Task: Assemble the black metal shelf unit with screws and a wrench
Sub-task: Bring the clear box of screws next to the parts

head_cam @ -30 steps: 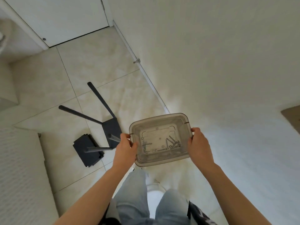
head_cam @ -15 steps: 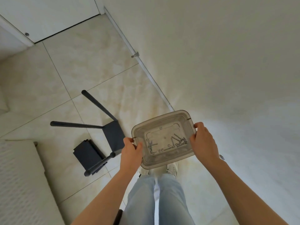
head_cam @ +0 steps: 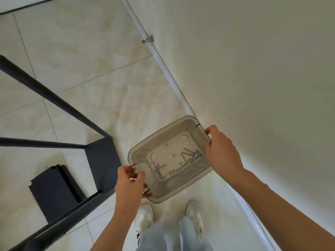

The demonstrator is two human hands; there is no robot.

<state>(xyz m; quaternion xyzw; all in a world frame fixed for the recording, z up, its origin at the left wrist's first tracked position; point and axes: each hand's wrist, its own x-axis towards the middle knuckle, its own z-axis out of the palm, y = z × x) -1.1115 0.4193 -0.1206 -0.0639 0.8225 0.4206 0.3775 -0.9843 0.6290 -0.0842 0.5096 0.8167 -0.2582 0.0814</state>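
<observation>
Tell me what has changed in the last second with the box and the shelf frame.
The person has stepped closer to the black shelf frame, now large at the left, and the view has tipped down onto the shoes. Nothing was picked up or let go. Unchanged: the left hand and right hand hold the clear box by its short ends, screws and wrench inside.

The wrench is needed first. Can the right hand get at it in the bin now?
Probably yes: the bin is open-topped and nothing covers the wrench, but the right hand grips the rim and must let go first.
</observation>
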